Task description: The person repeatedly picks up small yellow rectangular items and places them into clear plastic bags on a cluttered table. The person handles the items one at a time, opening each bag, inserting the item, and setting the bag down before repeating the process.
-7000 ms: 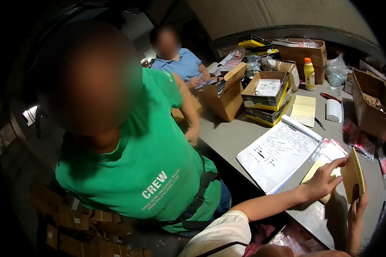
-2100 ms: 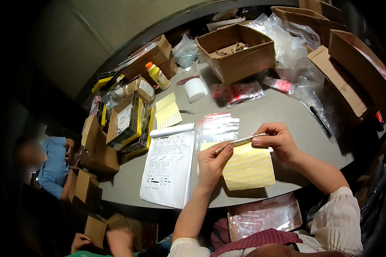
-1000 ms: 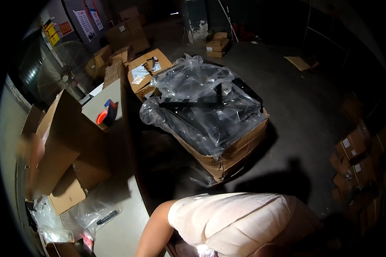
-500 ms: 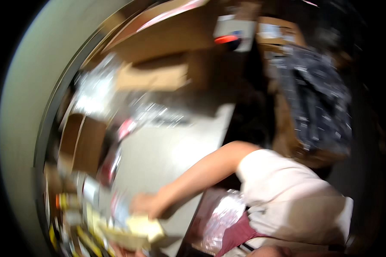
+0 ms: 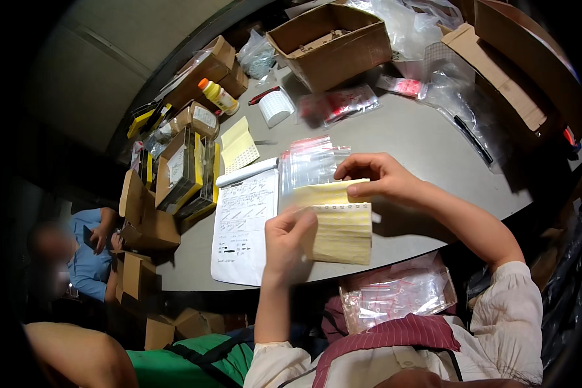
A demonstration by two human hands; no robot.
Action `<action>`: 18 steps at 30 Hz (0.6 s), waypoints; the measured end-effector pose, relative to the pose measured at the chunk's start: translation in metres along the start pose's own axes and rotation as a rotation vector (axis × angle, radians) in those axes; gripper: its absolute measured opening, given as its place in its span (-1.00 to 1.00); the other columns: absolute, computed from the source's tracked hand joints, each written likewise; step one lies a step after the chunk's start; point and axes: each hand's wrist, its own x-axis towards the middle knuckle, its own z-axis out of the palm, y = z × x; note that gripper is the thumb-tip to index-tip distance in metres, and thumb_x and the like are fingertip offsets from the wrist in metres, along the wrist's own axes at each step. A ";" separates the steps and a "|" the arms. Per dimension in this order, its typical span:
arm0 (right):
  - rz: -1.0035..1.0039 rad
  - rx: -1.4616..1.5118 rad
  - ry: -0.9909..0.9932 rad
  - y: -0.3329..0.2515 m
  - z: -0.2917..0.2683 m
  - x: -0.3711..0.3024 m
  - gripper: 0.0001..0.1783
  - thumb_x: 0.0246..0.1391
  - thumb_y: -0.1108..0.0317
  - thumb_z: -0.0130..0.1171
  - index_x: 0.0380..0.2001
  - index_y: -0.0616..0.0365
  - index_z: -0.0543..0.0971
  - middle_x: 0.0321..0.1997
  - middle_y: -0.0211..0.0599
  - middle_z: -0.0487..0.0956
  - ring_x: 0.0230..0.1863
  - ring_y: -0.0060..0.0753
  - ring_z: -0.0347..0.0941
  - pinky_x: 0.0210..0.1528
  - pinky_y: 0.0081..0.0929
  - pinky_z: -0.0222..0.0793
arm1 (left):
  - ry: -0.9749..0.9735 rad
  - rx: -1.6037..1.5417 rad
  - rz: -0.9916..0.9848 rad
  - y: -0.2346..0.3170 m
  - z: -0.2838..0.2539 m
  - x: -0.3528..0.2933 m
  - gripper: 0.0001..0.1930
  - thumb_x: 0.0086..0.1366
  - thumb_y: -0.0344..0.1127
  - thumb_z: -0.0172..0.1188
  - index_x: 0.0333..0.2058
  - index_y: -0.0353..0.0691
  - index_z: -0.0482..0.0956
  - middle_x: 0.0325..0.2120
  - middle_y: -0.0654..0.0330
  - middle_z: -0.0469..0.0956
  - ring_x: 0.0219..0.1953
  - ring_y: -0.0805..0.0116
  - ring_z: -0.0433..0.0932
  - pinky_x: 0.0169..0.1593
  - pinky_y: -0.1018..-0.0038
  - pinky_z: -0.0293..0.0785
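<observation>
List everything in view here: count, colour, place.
Table: one, grey, centre
Writing pad: one, white, left of centre
Label sheets: at least two, yellow, front centre and beyond pad
Zip bags: several, clear, beyond front sheets
Bottle: one, yellow with orange cap, back left
Marker: one, black, right
Cardboard boxes: many, brown, around table
Trimmed boxes: several, black and yellow, left
Plastic packets: many, clear and red, below near edge
Co-workers: two, blue and green clothing, left
Sleeves: two, white, bottom
Left grip: one, blurred, over front sheets
Right grip: one, at sheets' far edge
</observation>
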 end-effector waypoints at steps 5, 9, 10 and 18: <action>0.193 0.015 -0.010 -0.013 -0.013 -0.001 -0.55 0.38 -0.02 0.22 -0.03 0.18 0.71 -0.15 -0.43 0.67 -0.11 -0.62 0.54 -0.03 -0.56 0.47 | 0.053 0.166 0.362 -0.001 0.006 -0.004 -0.81 0.39 -0.51 0.27 -0.07 -0.46 0.72 -0.17 0.15 0.69 -0.13 0.42 0.62 -0.02 0.49 0.50; 0.247 0.028 -0.050 -0.011 -0.003 -0.003 -0.56 0.35 0.03 0.27 0.03 0.19 0.70 -0.13 -0.46 0.69 -0.17 -0.67 0.55 -0.11 -0.59 0.49 | 0.133 0.100 0.437 -0.001 0.007 -0.006 -0.80 0.39 -0.51 0.28 -0.06 -0.47 0.71 -0.12 0.16 0.68 -0.10 0.42 0.61 0.01 0.48 0.51; 0.229 0.033 -0.047 -0.005 -0.004 -0.003 -0.57 0.35 0.06 0.28 0.04 0.20 0.70 -0.11 -0.45 0.70 -0.15 -0.65 0.56 -0.08 -0.57 0.50 | 0.127 0.058 0.429 0.000 0.008 -0.007 -0.80 0.39 -0.51 0.29 -0.06 -0.48 0.71 -0.11 0.16 0.68 -0.09 0.42 0.61 0.02 0.48 0.51; -0.064 0.072 0.124 -0.003 0.003 -0.006 -0.59 0.22 0.38 0.35 0.11 0.25 0.59 -0.01 -0.39 0.67 0.00 -0.61 0.56 0.10 -0.50 0.49 | -0.038 0.051 0.378 0.003 0.020 -0.013 -0.77 0.37 -0.50 0.32 -0.05 -0.49 0.71 -0.10 0.14 0.68 -0.04 0.35 0.63 0.05 0.45 0.54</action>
